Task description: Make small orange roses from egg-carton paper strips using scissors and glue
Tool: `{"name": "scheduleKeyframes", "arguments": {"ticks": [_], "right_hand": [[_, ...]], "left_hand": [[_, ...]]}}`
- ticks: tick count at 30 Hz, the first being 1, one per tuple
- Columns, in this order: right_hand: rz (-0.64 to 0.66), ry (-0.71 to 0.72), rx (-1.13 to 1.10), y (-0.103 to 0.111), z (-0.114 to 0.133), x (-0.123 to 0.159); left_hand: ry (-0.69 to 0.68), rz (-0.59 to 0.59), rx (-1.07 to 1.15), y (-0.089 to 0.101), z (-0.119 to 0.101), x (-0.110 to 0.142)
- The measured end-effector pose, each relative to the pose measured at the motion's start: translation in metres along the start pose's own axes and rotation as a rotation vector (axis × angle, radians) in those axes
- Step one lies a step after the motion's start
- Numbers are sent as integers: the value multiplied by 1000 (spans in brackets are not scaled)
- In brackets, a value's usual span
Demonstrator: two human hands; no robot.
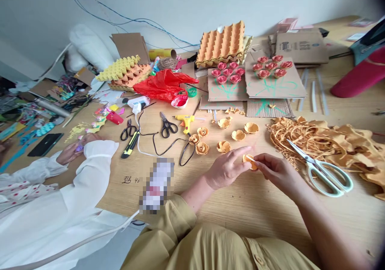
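Note:
Between my hands is a small orange flower piece (250,162), apparently cut from egg-tray pulp. My left hand (227,168) holds it between thumb and fingers. My right hand (278,172) pinches at its right side. A thin pale line crosses the piece by the right fingertips; whether it is a stick or an edge I cannot tell. Just beyond lie loose orange petal cups, among them one cup (224,146) close to my left hand. Rolled orange roses (202,148) sit further left. White-handled scissors (326,176) rest to the right, against a heap of orange scraps (300,138).
A yellow glue gun (185,122), black scissors (167,125) and a utility knife (130,145) lie mid-table. Red flowers (230,73) stand on cardboard (275,86) behind, near stacked egg trays (221,41). At left, a co-worker's white sleeve (98,162) reaches over the table. A phone-like pixelated object (157,186) lies nearby.

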State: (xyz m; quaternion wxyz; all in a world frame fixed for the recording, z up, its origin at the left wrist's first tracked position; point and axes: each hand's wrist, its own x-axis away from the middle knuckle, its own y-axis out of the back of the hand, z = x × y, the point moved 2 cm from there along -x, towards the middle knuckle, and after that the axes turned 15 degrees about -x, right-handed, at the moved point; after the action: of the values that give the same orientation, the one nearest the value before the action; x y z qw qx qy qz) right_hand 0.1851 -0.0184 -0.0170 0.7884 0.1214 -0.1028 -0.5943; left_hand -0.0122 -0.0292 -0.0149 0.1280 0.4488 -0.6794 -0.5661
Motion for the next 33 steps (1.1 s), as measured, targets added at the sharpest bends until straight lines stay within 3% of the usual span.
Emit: {"name": "scheduleKeyframes", "arguments": {"ticks": [2, 5, 8, 11, 15, 19, 33], "right_hand": [[32, -40, -72, -3, 5, 1], [-38, -16, -89, -8, 12, 3], [-88, 52, -12, -13, 15, 5], [-130, 146, 87, -13, 14, 5], [-166, 223, 158, -7, 10, 5], [-123, 171, 179, -4, 6, 4], [-83, 208, 266, -11, 8, 4]], "left_hand": [[78, -38, 101, -3, -1, 2], [231, -83, 359, -10, -4, 3], [369, -41, 655, -20, -5, 2], [450, -17, 815, -26, -1, 1], [502, -83, 861, -25, 7, 1], [501, -123, 901, -24, 10, 1], [521, -83, 957, -24, 4, 2]]}}
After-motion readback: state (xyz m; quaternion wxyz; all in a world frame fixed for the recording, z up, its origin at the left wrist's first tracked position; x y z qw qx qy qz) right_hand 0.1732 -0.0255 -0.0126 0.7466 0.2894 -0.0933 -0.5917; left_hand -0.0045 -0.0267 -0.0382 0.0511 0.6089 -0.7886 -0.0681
